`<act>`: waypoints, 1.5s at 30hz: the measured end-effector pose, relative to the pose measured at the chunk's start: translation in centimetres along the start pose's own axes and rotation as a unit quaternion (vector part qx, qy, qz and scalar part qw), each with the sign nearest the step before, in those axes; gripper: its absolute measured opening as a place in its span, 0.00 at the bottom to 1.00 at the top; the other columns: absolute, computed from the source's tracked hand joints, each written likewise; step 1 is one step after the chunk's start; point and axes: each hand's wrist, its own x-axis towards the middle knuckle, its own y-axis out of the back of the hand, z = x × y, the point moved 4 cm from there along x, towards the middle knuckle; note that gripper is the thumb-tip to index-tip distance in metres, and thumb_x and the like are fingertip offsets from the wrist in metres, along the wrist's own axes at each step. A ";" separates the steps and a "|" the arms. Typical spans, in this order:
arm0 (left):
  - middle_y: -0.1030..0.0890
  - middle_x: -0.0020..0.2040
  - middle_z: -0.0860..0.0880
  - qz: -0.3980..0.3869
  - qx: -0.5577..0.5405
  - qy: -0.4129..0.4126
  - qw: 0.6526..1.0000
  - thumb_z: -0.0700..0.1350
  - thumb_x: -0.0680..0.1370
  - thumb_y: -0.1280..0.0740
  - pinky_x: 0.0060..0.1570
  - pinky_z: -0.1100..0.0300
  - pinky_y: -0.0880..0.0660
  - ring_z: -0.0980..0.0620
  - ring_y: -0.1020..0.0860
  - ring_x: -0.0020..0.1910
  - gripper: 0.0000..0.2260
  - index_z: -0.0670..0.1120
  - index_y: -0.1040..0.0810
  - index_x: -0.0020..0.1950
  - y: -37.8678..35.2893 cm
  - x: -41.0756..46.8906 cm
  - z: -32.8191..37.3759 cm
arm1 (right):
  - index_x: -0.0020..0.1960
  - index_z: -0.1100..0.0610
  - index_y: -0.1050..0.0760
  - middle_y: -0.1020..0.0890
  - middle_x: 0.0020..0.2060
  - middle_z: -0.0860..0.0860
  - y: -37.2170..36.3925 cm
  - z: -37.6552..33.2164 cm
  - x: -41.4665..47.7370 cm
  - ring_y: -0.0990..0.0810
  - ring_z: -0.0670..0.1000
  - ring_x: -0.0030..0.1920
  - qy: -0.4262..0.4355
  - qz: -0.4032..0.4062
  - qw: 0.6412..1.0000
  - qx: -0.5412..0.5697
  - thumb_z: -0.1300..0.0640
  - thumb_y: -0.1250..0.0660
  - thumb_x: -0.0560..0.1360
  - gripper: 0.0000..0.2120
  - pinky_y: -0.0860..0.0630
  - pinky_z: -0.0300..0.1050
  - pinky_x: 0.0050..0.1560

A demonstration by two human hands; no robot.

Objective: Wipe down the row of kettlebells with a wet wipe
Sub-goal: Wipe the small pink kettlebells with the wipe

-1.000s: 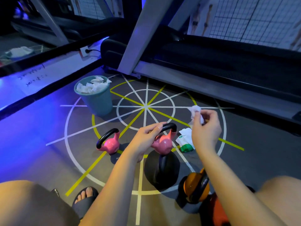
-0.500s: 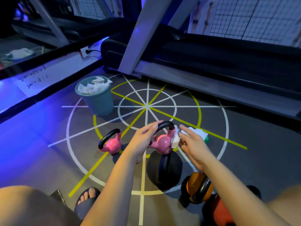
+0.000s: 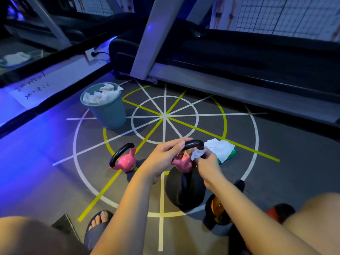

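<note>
The person crouches on the gym floor, which has a large circle of white and yellow tape lines. The left hand is closed around the black handle of a pink kettlebell, with the fingers curled over the top of the bar. The kettlebell stands on the floor near the lower part of the circle.

The right hand pinches a crumpled white wet wipe between the fingertips. It holds the wipe against the kettlebell just under the right end of the handle, where the handle joins the pink body.

A second pink kettlebell with a black handle stands to the left, apart from the first one. A black kettlebell is just in front of the held one, closer to the person. An orange kettlebell is partly hidden under the right forearm, and a red kettlebell shows a little beside the right knee.

Behind the right hand lies a green packet of wipes, with white sheets on top of it. A teal bin stands on the left edge of the circle, and it is full of used white wipes. A treadmill runs along the far side of the floor. At the bottom I see one foot in a dark sandal.
</note>
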 end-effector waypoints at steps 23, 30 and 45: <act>0.19 0.60 0.52 0.082 0.025 -0.031 0.996 0.54 0.79 0.30 0.64 0.50 0.23 0.54 0.20 0.59 0.13 0.51 0.26 0.60 -1.0 1.4 -1.2 | 0.48 0.54 0.24 0.20 0.40 0.49 0.6 -4.0 -0.8 0.21 0.47 0.44 0.132 0.034 0.983 -0.126 0.72 0.37 0.73 0.14 0.21 0.47 0.46; 0.19 0.55 0.54 0.193 0.059 -0.031 0.979 0.62 0.76 0.29 0.60 0.51 0.22 0.56 0.20 0.54 0.16 0.51 0.23 0.54 -1.9 1.3 -1.5 | 0.47 0.55 0.23 0.17 0.44 0.59 0.3 -3.2 -0.1 0.17 0.57 0.43 0.013 0.051 0.998 0.018 0.69 0.36 0.77 0.10 0.21 0.44 0.34; 0.21 0.46 0.51 0.123 0.102 -0.003 0.987 0.61 0.81 0.36 0.34 0.66 0.29 0.56 0.23 0.40 0.14 0.50 0.27 0.52 -1.8 1.2 -1.1 | 0.54 0.51 0.31 0.27 0.48 0.44 -2.2 -9.2 -2.7 0.27 0.51 0.54 0.238 -0.041 0.852 -0.465 0.67 0.35 0.75 0.14 0.23 0.49 0.50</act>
